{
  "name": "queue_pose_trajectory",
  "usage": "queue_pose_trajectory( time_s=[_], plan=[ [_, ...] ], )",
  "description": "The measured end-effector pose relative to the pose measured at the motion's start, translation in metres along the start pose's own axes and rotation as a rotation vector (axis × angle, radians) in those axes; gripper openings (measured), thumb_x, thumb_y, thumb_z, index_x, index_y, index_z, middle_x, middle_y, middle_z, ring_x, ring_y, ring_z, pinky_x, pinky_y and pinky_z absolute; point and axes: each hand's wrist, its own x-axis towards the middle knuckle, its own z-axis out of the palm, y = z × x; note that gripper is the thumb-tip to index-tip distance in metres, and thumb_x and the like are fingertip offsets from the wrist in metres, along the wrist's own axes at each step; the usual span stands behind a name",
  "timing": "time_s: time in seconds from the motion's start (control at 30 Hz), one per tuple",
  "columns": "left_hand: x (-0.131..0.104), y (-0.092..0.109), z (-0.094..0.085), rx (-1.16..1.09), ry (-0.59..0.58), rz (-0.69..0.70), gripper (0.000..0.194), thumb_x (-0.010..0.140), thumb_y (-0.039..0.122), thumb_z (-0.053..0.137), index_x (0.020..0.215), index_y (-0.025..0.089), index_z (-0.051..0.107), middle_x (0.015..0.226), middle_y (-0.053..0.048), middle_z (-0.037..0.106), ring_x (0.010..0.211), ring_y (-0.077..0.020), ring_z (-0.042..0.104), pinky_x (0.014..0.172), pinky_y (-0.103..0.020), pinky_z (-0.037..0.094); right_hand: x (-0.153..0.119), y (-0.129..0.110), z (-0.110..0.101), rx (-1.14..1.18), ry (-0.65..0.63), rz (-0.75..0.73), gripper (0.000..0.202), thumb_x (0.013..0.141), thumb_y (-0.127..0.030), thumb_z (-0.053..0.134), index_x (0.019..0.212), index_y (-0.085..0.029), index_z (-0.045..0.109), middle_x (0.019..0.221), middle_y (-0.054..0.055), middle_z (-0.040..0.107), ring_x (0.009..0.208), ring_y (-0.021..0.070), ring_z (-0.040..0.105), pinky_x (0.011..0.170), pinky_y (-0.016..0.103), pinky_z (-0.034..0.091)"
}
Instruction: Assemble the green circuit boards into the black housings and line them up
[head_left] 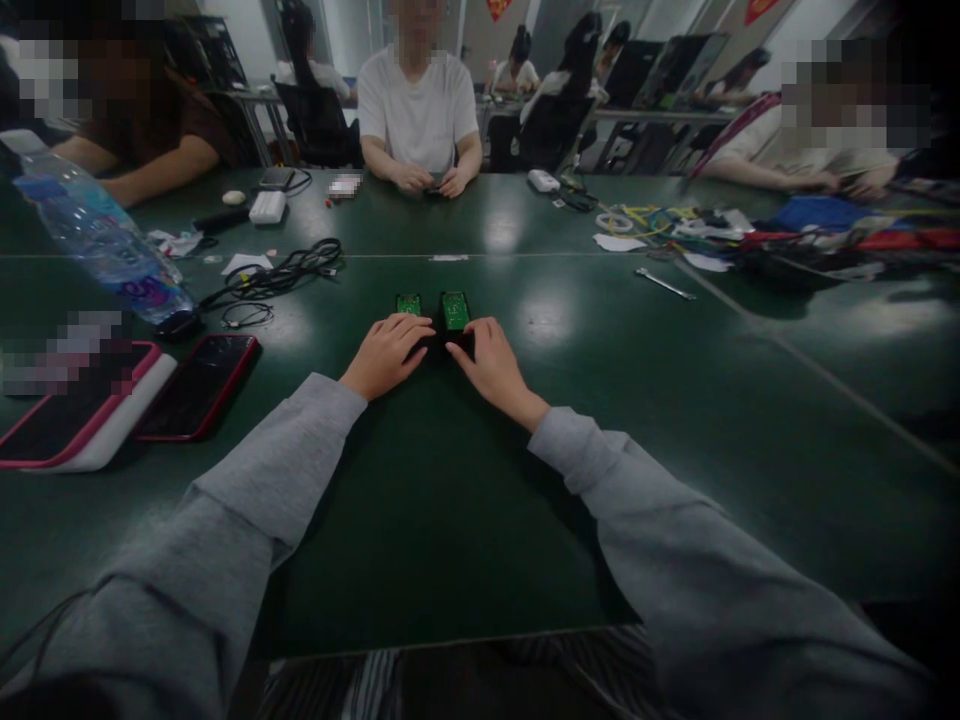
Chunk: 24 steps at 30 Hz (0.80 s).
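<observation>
Two small black cases with green circuit boards in their tops are side by side on the dark green table point(450, 540), straight ahead of me. My left hand point(388, 352) is closed over the near part of the left circuit board case point(409, 302), so much of it is hidden. With thumb and fingers, my right hand point(495, 368) grips the near end of the right circuit board case point(454, 310). A narrow gap separates the two cases. Both grey sleeves reach forward over the table.
Left of my arms lie a red-edged phone point(201, 388), a tablet-like device point(82, 405), a water bottle point(101, 235) and black cables point(281, 272). Ahead on the right are a wrench point(665, 284) and tangled wires point(660, 222). A person in white point(418, 110) sits opposite.
</observation>
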Motion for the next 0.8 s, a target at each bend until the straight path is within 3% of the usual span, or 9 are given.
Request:
queue_pose_trajectory(
  time_s=[0.2, 0.47, 0.63, 0.8],
  plan=[
    [0.001, 0.001, -0.001, -0.002, -0.016, -0.01, 0.03, 0.096, 0.026, 0.051, 0.125, 0.022, 0.059, 0.138, -0.007, 0.059, 0.127, -0.0264, 0.05, 0.102, -0.045, 0.042, 0.01, -0.003, 0.004, -0.196, -0.09, -0.092, 0.041, 0.098, -0.049, 0.047, 0.115, -0.012, 0.054, 0.112, 0.018, 0.052, 0.104, 0.0336, 0.053, 0.084, 0.048, 0.048],
    [0.002, 0.002, -0.002, 0.011, -0.006, -0.008, 0.028, 0.098, 0.027, 0.049, 0.124, 0.022, 0.059, 0.136, -0.006, 0.06, 0.127, -0.0256, 0.05, 0.101, -0.044, 0.041, 0.011, 0.003, 0.005, -0.179, -0.08, -0.101, 0.039, 0.102, -0.047, 0.038, 0.114, -0.014, 0.054, 0.11, 0.017, 0.055, 0.099, 0.0303, 0.056, 0.081, 0.043, 0.047],
    [0.002, 0.001, 0.0, 0.012, 0.005, -0.001, 0.028, 0.099, 0.028, 0.048, 0.124, 0.022, 0.059, 0.136, -0.007, 0.06, 0.125, -0.0265, 0.051, 0.101, -0.044, 0.041, 0.01, 0.0, -0.001, -0.19, -0.022, -0.07, 0.047, 0.103, -0.056, 0.03, 0.099, -0.018, 0.057, 0.097, 0.012, 0.06, 0.089, 0.0262, 0.057, 0.076, 0.038, 0.043],
    [0.002, 0.002, 0.0, 0.018, 0.009, 0.01, 0.029, 0.099, 0.027, 0.046, 0.125, 0.021, 0.059, 0.135, -0.008, 0.06, 0.125, -0.027, 0.051, 0.1, -0.044, 0.042, 0.009, -0.002, -0.008, -0.161, 0.012, -0.04, 0.049, 0.098, -0.064, 0.039, 0.084, -0.02, 0.055, 0.087, 0.008, 0.061, 0.078, 0.0217, 0.056, 0.068, 0.033, 0.038]
  ],
)
